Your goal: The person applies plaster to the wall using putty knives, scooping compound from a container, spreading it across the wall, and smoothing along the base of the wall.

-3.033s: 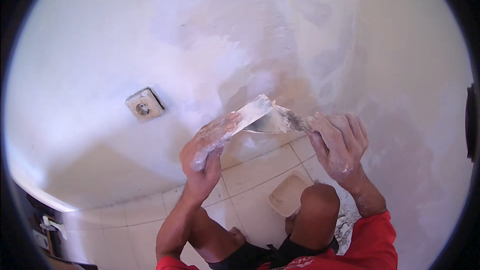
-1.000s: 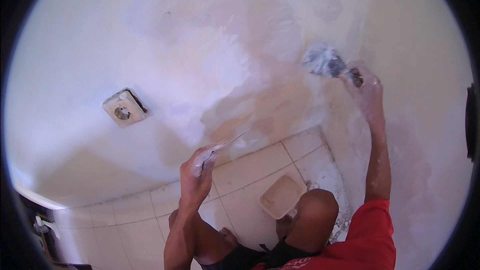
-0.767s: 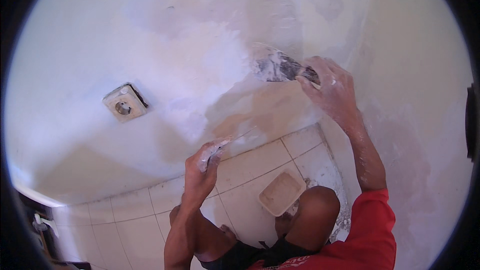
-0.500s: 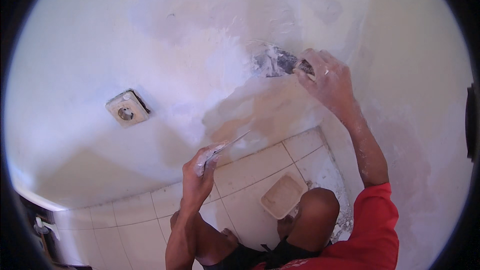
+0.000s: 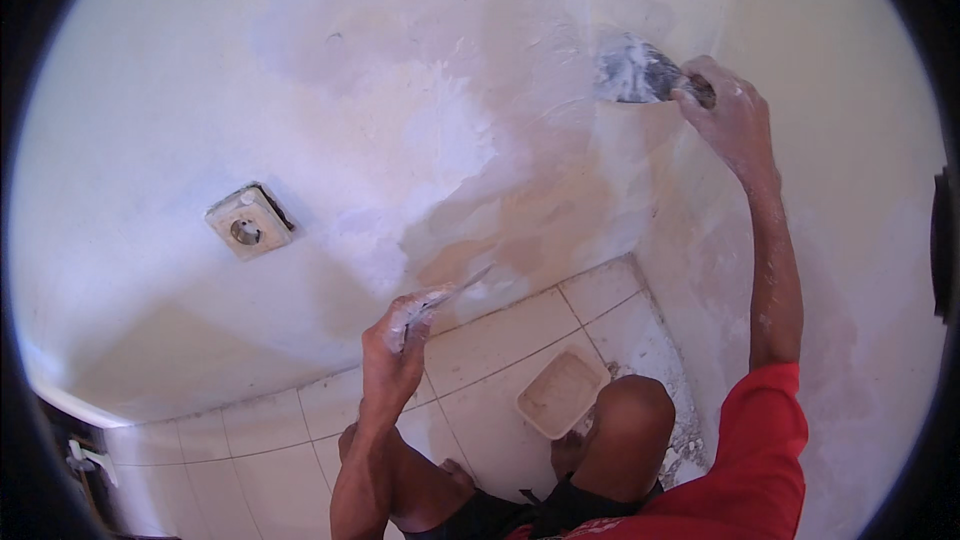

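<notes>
My right hand (image 5: 730, 115) is closed on the dark handle of a putty knife (image 5: 640, 72). Its wide blade, smeared with white filler, lies against the patchy wall (image 5: 400, 50) near the upper right corner. Lower down, my left hand (image 5: 398, 335) grips a second putty knife (image 5: 465, 285), seen almost edge-on, with its thin blade pointing up and right. White paste coats the fingers of that hand and hides the handle. Damp-looking darker patches show on the wall between the two hands.
A wall socket (image 5: 247, 225) sticks out from the wall at left. On the tiled floor (image 5: 280, 485) a shallow beige tub (image 5: 562, 392) stands by my right knee. White debris (image 5: 685, 435) lies along the right wall's foot, where the two walls meet.
My right hand has moved up and to the right along the wall with its putty knife. My left hand has barely moved.
</notes>
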A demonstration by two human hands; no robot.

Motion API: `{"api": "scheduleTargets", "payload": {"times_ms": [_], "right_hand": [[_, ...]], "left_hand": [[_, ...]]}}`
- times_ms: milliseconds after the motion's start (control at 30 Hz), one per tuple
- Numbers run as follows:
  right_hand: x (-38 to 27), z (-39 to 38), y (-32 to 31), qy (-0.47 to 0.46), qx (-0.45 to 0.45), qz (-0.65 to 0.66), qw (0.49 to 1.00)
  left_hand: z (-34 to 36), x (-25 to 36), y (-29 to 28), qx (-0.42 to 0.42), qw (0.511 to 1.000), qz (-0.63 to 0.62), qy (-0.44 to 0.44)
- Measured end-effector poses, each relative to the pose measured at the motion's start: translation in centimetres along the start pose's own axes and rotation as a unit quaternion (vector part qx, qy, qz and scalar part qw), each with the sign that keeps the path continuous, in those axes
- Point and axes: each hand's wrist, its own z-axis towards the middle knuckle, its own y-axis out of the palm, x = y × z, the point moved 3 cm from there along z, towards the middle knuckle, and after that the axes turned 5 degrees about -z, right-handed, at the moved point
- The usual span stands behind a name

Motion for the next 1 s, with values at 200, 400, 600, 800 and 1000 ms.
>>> {"api": "scheduleTargets", "payload": {"times_ms": [200, 400, 600, 800, 1000], "right_hand": [[1.7, -4.8, -0.4, 0.13, -0.137, 0.208, 0.96], [-8.0, -10.9, 3.8, 0.133, -0.344, 0.576, 0.73], [-10.3, -12.4, 6.6, 0.109, -0.457, 0.578, 0.667], [-6.2, -12.2, 7.3, 0.158, -0.329, 0.494, 0.789], [-7.6, -10.8, -1.4, 0.026, -0.224, 0.315, 0.922]], "left_hand": [[0.2, -1.5, -0.6, 0.128, 0.964, -0.155, -0.173], [1.3, -3.2, 2.0, 0.104, 0.841, -0.477, -0.231], [0.9, -2.9, 2.2, 0.105, 0.827, -0.521, -0.181], [0.4, -1.5, 1.6, 0.134, 0.863, -0.466, -0.14], [1.0, -0.8, 1.5, 0.179, 0.942, -0.271, -0.08]]}}
